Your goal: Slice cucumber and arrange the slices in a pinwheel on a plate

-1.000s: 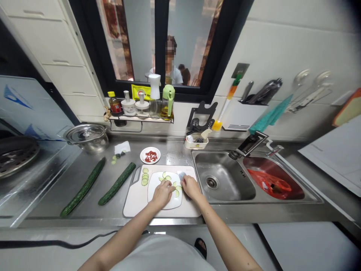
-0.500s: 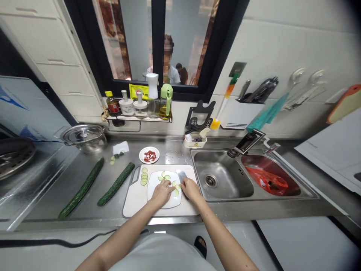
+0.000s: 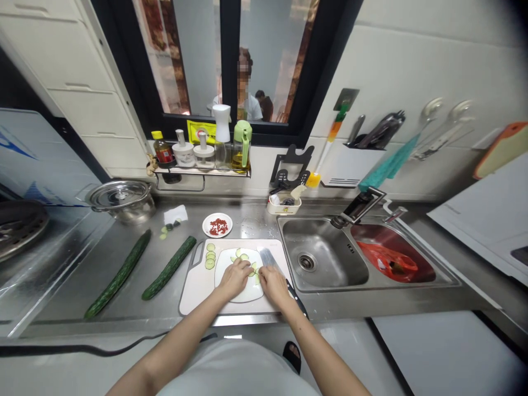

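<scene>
A white plate (image 3: 238, 294) lies on the pale cutting board (image 3: 193, 297), with several thin cucumber slices (image 3: 244, 257) arranged on it. My left hand (image 3: 235, 278) is over the plate, its fingers curled at a cucumber slice near the middle. Just right of it, my right hand (image 3: 271, 284) pinches at the slices by the plate's right edge; its fingertips partly hide them. Beside and partly under my right arm lies a knife (image 3: 269, 257), its black handle past the board's front corner. More round cucumber slices (image 3: 210, 256) sit in a row at the board's upper left.
Two whole cucumbers (image 3: 119, 275) (image 3: 170, 268) lie left of the board. Behind it are a small plate of red bits (image 3: 218, 225) and a lidded pot (image 3: 124, 201). A double sink (image 3: 330, 256) adjoins on the right, with a red bag (image 3: 390, 261) inside. Above stands a condiment rack (image 3: 206, 171).
My right hand has moved slightly left and down, closer to the plate's slices. More of the knife, including its handle, now shows. My left hand has shifted only a little.
</scene>
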`<action>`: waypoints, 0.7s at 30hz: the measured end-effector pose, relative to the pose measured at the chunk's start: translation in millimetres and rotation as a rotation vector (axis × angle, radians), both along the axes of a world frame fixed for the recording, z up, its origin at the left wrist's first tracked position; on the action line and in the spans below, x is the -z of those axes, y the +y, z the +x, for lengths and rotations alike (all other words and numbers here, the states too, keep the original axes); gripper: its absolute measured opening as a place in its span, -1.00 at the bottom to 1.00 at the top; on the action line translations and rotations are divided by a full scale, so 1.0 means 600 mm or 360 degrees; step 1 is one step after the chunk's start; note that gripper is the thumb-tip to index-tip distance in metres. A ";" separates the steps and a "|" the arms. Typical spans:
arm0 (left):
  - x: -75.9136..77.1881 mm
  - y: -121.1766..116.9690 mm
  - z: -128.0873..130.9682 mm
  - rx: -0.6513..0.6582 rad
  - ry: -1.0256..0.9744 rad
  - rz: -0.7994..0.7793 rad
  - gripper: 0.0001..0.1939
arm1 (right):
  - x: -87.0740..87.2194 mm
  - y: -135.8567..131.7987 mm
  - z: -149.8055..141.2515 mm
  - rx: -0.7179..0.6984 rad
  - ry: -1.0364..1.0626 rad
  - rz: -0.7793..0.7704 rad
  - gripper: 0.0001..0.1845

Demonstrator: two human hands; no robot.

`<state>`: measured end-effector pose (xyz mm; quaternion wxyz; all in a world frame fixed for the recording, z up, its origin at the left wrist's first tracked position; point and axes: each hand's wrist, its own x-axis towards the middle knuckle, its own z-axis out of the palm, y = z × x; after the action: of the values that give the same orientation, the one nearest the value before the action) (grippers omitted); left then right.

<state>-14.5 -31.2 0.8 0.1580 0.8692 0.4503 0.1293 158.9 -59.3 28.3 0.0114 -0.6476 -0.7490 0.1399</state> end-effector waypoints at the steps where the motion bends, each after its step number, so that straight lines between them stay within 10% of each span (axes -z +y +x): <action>1: 0.000 0.002 -0.001 0.0034 0.0018 0.0014 -0.62 | 0.002 -0.002 -0.001 0.0002 0.0009 0.0005 -0.73; 21: 0.005 0.005 -0.005 0.0140 0.0082 0.0092 -0.66 | 0.021 -0.011 -0.017 0.0095 0.0018 0.0040 -0.74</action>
<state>-17.3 -28.2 -2.5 0.1267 0.8955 0.4115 0.1129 148.6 -66.2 15.4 0.0279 -0.6686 -0.7310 0.1336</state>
